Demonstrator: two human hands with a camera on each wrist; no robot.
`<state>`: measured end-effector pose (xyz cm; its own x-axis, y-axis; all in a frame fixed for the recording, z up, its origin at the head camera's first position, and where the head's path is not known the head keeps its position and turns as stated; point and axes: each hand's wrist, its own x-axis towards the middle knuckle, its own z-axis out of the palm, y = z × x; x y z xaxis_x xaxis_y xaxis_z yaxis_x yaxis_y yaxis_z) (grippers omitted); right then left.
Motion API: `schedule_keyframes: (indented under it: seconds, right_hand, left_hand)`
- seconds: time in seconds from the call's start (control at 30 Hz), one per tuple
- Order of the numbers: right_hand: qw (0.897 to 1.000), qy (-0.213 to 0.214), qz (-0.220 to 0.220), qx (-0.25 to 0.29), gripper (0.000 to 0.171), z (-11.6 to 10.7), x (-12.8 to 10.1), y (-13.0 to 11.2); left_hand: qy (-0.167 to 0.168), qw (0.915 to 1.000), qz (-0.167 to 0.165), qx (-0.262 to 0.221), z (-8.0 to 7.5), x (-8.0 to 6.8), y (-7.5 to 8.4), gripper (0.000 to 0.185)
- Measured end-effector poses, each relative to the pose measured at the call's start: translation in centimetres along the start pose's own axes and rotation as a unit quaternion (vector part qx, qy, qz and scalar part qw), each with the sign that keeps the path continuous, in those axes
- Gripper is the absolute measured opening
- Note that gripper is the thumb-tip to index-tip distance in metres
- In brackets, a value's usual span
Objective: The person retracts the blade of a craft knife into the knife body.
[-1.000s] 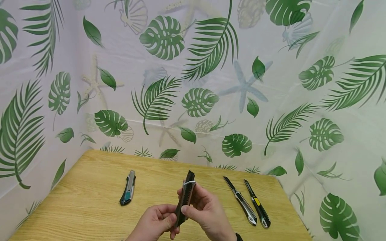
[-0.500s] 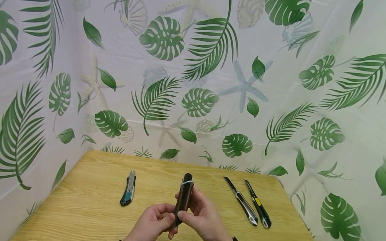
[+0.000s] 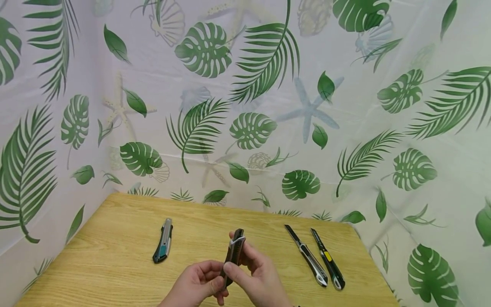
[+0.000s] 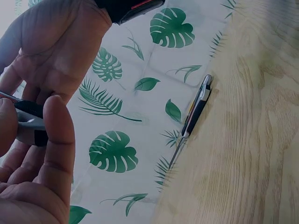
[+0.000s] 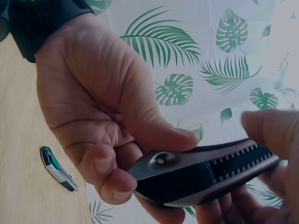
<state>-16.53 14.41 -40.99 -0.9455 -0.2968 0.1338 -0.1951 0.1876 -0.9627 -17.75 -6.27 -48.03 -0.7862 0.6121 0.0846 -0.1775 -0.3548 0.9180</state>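
Holding 1 utility knife (image 3: 234, 256) in both hands, low centre of the head view, above the wooden table (image 3: 107, 256). Left hand (image 3: 199, 283) grips the butt end, fingers curled round it; the right wrist view shows that clearly (image 5: 107, 116). Right hand (image 3: 257, 277) pinches the upper body, thumb on the ribbed slider track (image 5: 238, 158), fingers behind.

Blade state: no blade showing past the nose in the head view, so I judge this knife retracted or near it. Tip is small in frame, can't be certain.

Other knives, all lying flat on the table:
- teal-grip knife (image 3: 163, 241), left of the hands, no blade seen out
- silver-black knife (image 3: 307, 256), right of the hands, blade extended toward the curtain
- black-yellow knife (image 3: 327, 260), just beside it, blade also extended; 1 of these 2 shows in the left wrist view, can't tell which

Progress, judged: 1 knife in hand looks about done, not yet set down. 2 at lower right have blades out and look untouched.
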Motion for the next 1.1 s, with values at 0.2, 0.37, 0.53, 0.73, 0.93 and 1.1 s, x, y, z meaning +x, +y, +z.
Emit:
schedule_keyframes:
  seconds: [0.2, 0.37, 0.53, 0.73, 0.93, 1.1]
  right_hand:
    - [0.996, 0.073, -0.018, -0.041, 0.031, 0.6, 0.0, 0.0]
    - [0.994, 0.102, -0.015, -0.026, 0.035, 0.9, -0.2, 0.0]
    - [0.988, 0.155, -0.004, -0.004, 0.031, 1.3, -0.1, 0.3]
    - [0.979, 0.195, 0.035, 0.04, 0.034, 1.6, 0.4, 0.9]
    - [0.975, 0.175, 0.074, 0.116, 0.042, 1.6, 0.7, 1.6]
    - [0.969, 0.154, 0.108, 0.16, 0.043, 1.6, 0.9, 1.8]
  left_hand:
    - [0.058, 0.9976, 0.004, 0.038, 0.3, -0.1, 0.1, 0.048]
    - [0.093, 0.994, -0.011, 0.057, 0.5, 0.0, 0.1, 0.049]
    - [0.198, 0.9509, 0.062, 0.23, 1.7, -0.1, -0.4, 0.044]
    - [0.319, 0.5719, 0.42, 0.628, 2.2, 0.7, -2.2, 0.041]
    - [0.353, 0.3828, 0.484, 0.704, 2.3, 1.7, -2.5, 0.046]
    - [0.349, 0.3669, 0.494, 0.707, 2.5, 1.9, -2.2, 0.035]
